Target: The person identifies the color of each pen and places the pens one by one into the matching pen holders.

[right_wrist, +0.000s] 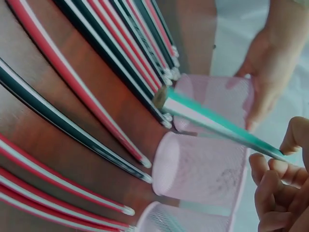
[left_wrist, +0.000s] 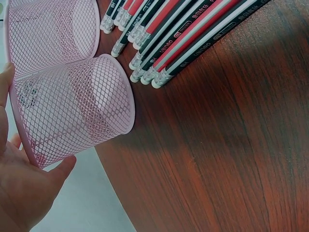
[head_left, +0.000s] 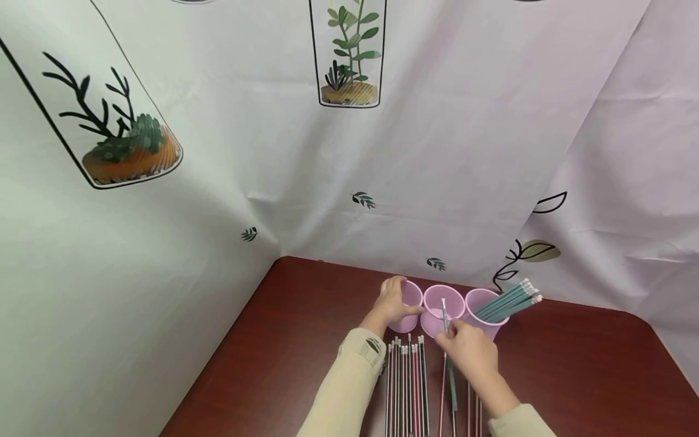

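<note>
My left hand (head_left: 392, 303) holds the left pink mesh pencil cup (left_wrist: 72, 108), with fingers and thumb about its rim. My right hand (head_left: 471, 352) pinches a teal pencil (right_wrist: 212, 120) between thumb and fingers. In the head view the pencil's white eraser end points toward the middle pink cup (head_left: 430, 323), and the rest extends below the hand. In the right wrist view its brown wood end faces the camera. Several teal pencils (head_left: 505, 303) lean, erasers up, in the right pink cup (head_left: 491, 331).
In front of the left cup lies a group of red, black and white striped pencils (head_left: 405, 388), erasers toward the cups. More striped pencils (right_wrist: 77, 87) lie spread out beside them. The brown table (head_left: 262, 346) meets a white printed cloth (head_left: 327, 230) at its back edge.
</note>
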The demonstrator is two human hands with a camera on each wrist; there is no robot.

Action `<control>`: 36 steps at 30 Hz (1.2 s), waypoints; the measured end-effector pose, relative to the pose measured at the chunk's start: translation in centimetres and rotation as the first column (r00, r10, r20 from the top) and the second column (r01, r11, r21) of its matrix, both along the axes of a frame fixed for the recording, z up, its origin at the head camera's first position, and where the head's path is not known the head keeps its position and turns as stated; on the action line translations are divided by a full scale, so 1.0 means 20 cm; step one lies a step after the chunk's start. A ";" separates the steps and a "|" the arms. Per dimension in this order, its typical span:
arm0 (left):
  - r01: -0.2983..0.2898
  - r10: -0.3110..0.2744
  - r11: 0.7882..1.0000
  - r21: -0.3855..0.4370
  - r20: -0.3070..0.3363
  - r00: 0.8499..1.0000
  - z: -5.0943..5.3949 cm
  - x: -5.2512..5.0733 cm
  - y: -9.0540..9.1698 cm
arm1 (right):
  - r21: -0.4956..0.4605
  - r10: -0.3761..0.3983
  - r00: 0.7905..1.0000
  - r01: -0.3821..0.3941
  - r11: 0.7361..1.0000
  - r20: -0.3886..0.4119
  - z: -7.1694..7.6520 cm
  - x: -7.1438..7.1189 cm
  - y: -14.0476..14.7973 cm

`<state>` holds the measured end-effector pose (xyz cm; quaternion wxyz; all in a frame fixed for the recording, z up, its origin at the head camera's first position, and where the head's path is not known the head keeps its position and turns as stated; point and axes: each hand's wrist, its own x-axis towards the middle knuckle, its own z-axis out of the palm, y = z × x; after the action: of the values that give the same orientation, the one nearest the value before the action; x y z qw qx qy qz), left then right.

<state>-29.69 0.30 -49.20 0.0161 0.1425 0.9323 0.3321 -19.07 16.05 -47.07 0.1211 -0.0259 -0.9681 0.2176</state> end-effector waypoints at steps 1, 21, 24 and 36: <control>-0.001 0.001 1.000 -0.002 -0.002 1.000 0.00 0.00 0.00 | -0.007 -0.003 1.000 0.003 1.000 0.002 0.02 -0.01 0.01; 0.001 -0.001 1.000 0.015 -0.003 1.000 0.00 0.01 0.00 | -0.347 -0.297 0.914 0.194 0.918 -0.275 0.29 -0.12 0.28; 0.001 -0.001 1.000 0.024 -0.002 1.000 -0.01 0.01 0.00 | -0.398 -0.367 0.869 0.223 0.890 -0.333 0.29 -0.12 0.32; -0.003 0.003 1.000 0.019 -0.009 1.000 0.00 0.00 0.00 | -0.495 -0.468 0.868 0.338 0.801 -0.165 0.13 -0.11 0.49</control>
<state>-29.62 0.21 -49.20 0.0102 0.1425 0.9294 0.3403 -21.26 25.81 -44.52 0.2906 -0.2296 -0.8355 0.4058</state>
